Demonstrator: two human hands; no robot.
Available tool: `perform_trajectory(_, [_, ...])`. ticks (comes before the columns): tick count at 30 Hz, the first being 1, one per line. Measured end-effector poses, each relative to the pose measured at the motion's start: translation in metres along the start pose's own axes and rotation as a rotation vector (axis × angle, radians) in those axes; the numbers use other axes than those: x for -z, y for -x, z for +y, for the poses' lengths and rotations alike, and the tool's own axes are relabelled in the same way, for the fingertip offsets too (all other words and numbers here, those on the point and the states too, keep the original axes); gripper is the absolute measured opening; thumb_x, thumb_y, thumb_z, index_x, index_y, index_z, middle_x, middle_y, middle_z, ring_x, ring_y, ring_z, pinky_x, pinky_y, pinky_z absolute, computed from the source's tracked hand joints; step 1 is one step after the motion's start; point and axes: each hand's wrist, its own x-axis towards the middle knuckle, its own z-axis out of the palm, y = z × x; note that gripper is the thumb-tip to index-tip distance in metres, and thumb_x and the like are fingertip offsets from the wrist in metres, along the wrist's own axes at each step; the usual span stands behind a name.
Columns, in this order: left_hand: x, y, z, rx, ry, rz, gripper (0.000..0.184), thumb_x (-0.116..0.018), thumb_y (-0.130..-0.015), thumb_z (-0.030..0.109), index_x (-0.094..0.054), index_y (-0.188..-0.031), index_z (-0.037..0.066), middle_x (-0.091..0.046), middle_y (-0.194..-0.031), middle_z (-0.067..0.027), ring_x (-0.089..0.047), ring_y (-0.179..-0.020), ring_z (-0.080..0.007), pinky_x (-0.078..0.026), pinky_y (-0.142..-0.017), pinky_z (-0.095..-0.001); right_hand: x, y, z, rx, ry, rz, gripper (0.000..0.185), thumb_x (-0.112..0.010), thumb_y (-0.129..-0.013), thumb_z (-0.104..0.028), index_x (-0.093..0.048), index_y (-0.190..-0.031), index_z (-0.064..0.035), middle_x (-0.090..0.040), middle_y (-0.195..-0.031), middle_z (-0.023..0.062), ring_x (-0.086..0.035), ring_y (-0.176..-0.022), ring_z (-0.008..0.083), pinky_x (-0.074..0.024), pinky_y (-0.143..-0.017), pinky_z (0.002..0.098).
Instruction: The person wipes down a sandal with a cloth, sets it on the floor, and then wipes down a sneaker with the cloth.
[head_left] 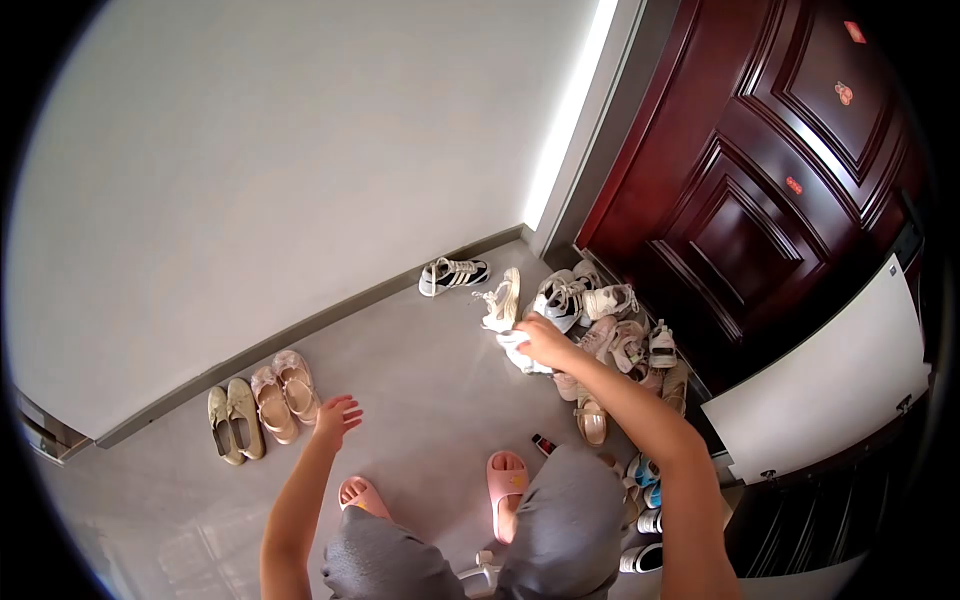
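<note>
My right hand [546, 342] reaches to the edge of the shoe pile, its fingers closed on a white shoe [517, 354]. Just beyond it is a cream lace-up sneaker [502, 302]. My left hand [339, 418] hovers above the floor with its fingers apart and nothing in them. Close to that hand stand two pink strapped shoes [283, 397], side by side with a pair of beige flats [235, 421]. A black sneaker with white stripes [453, 275] rests along the wall.
Many mixed shoes [610, 340] crowd the floor by the dark red door [740, 200]. At the right, an open white cabinet flap [830, 380] hangs beside more shoes [645, 555]. My feet wear pink slippers [507, 482]. A small dark item [543, 445] lies near them.
</note>
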Motion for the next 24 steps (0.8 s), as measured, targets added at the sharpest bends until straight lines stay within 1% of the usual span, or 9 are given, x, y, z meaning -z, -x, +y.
perform_trajectory(4, [-0.047, 0.024, 0.005, 0.042, -0.074, -0.147, 0.034, -0.058, -0.098, 0.015, -0.057, -0.129, 0.0, -0.067, -0.116, -0.0148, -0.069, -0.1, -0.029, -0.059, -0.081, -0.038, -0.046, 0.006, 0.11, -0.192, 0.087, 0.135, 0.031, -0.071, -0.079, -0.01, -0.069, -0.107, 0.003, -0.059, -0.122, 0.0216, -0.058, -0.115, 0.0358, -0.0465, -0.1, 0.0412])
perform_trajectory(9, [-0.065, 0.033, 0.005, 0.124, -0.173, -0.188, 0.032, -0.055, -0.1, 0.014, -0.058, -0.129, 0.0, -0.068, -0.117, -0.0145, -0.069, -0.102, -0.0265, -0.059, -0.081, -0.0363, -0.082, -0.021, 0.163, -0.327, 0.132, 0.147, 0.035, -0.072, -0.08, -0.012, -0.072, -0.112, 0.0023, -0.045, -0.148, 0.0228, -0.051, -0.131, 0.0347, -0.0426, -0.109, 0.0392])
perform_trajectory(10, [-0.065, 0.036, 0.005, 0.147, -0.18, -0.172, 0.032, -0.054, -0.1, 0.014, -0.057, -0.129, 0.0, -0.068, -0.118, -0.0147, -0.069, -0.103, -0.0262, -0.059, -0.081, -0.0362, -0.083, -0.026, 0.169, -0.412, 0.093, 0.079, 0.029, -0.067, -0.086, -0.01, -0.073, -0.112, 0.0008, -0.035, -0.158, 0.0194, -0.048, -0.135, 0.0332, -0.0426, -0.109, 0.0397])
perform_trajectory(11, [-0.063, 0.037, 0.007, 0.151, -0.191, -0.161, 0.032, -0.054, -0.1, 0.014, -0.057, -0.129, 0.0, -0.068, -0.118, -0.0147, -0.069, -0.103, -0.0262, -0.059, -0.081, -0.0362, -0.087, -0.029, 0.171, -0.41, 0.101, 0.089, 0.027, -0.068, -0.085, -0.01, -0.074, -0.109, 0.0002, -0.032, -0.16, 0.0165, -0.052, -0.131, 0.0325, -0.0463, -0.105, 0.0415])
perform_trajectory(14, [-0.056, 0.034, 0.006, 0.186, -0.225, -0.126, 0.033, -0.054, -0.1, 0.014, -0.057, -0.13, 0.001, -0.068, -0.118, -0.0149, -0.069, -0.103, -0.0259, -0.058, -0.082, -0.0365, -0.106, -0.039, 0.192, -0.374, 0.066, 0.133, 0.021, -0.069, -0.084, -0.009, -0.075, -0.102, -0.0004, -0.04, -0.154, 0.014, -0.058, -0.121, 0.0329, -0.0503, -0.097, 0.0445])
perform_trajectory(16, [-0.046, 0.034, 0.005, 0.207, -0.222, -0.118, 0.033, -0.054, -0.1, 0.015, -0.057, -0.13, 0.001, -0.068, -0.118, -0.0142, -0.069, -0.102, -0.0255, -0.057, -0.083, -0.0365, -0.111, -0.042, 0.193, -0.411, 0.075, 0.157, 0.016, -0.069, -0.084, -0.01, -0.073, -0.097, -0.0002, -0.05, -0.139, 0.0136, -0.063, -0.11, 0.0345, -0.0517, -0.09, 0.0473])
perform_trajectory(17, [-0.044, 0.033, 0.005, 0.208, -0.225, -0.113, 0.033, -0.054, -0.1, 0.015, -0.057, -0.13, 0.001, -0.068, -0.118, -0.0142, -0.069, -0.102, -0.0255, -0.057, -0.083, -0.0365, -0.114, -0.041, 0.192, -0.4, 0.081, 0.246, 0.014, -0.069, -0.085, -0.008, -0.07, -0.094, 0.0017, -0.053, -0.121, 0.0153, -0.063, -0.104, 0.0353, -0.0521, -0.087, 0.0473])
perform_trajectory(20, [-0.054, 0.042, 0.021, 0.178, -0.246, -0.124, 0.033, -0.053, -0.101, 0.016, -0.057, -0.13, 0.002, -0.067, -0.119, -0.0133, -0.068, -0.102, -0.0248, -0.057, -0.084, -0.036, -0.11, -0.035, 0.187, -0.348, 0.195, 0.285, 0.012, -0.067, -0.086, -0.007, -0.068, -0.094, 0.0027, -0.053, -0.117, 0.0168, -0.063, -0.101, 0.0366, -0.0524, -0.084, 0.0467])
perform_trajectory(24, [-0.101, 0.089, 0.088, 0.009, -0.188, -0.242, 0.035, -0.054, -0.101, 0.018, -0.057, -0.132, 0.002, -0.067, -0.119, -0.0127, -0.066, -0.106, -0.023, -0.056, -0.087, -0.0348, -0.051, 0.003, 0.104, -0.122, 0.102, 0.386, 0.017, -0.066, -0.088, -0.004, -0.064, -0.103, 0.0042, -0.052, -0.114, 0.0181, -0.065, -0.092, 0.037, -0.0534, -0.082, 0.0444])
